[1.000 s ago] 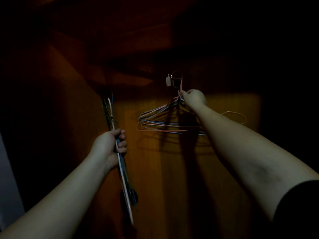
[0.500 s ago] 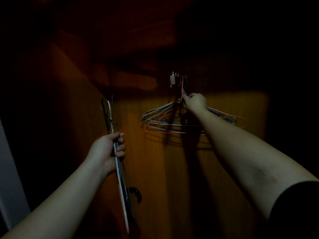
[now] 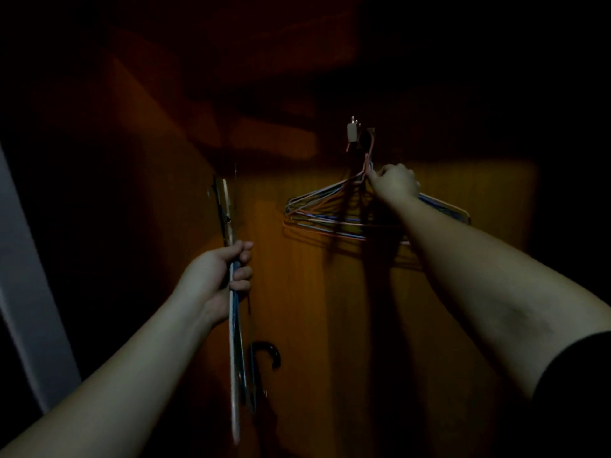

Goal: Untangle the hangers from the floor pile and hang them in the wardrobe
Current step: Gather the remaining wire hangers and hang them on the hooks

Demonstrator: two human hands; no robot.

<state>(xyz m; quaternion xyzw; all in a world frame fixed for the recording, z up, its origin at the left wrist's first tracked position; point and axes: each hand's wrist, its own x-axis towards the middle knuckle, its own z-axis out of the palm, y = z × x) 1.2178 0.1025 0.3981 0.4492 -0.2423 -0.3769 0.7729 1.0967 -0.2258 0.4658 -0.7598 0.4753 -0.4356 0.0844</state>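
a: where are your hands right now?

b: your right hand [image 3: 395,184] is raised to the top of the hanging hangers [image 3: 325,214]. your thumb and fingers are closed in a pinch on the necks of the wires just under their hooks, right below the wall hook [image 3: 358,135] they hang from.

a: and your left?

b: your left hand [image 3: 221,277] is lower and to the left, well apart from the right. your fingers are curled round a held bundle of hangers [image 3: 235,328], seen edge-on and standing nearly upright. it runs from above your fist down past your wrist, and a dark curved hook [image 3: 269,352] shows near its lower end.

a: how do the hanging ones look?

b: they are thin wire hangers in mixed colours, orange, blue and pale, fanned out against the wooden back panel [image 3: 297,325]. their left tips spread apart to the left of your right hand. the right shoulders pass behind your right forearm and show again beyond it.

a: what is around them?

b: the panel is lit in a warm patch round the hangers, with their shadows and your arms' shadows falling on it. above the lit patch the wardrobe is too dark to read. a pale vertical strip [image 3: 29,309] stands at the far left edge. a dark sleeve [image 3: 578,375] covers your right upper arm at the lower right.
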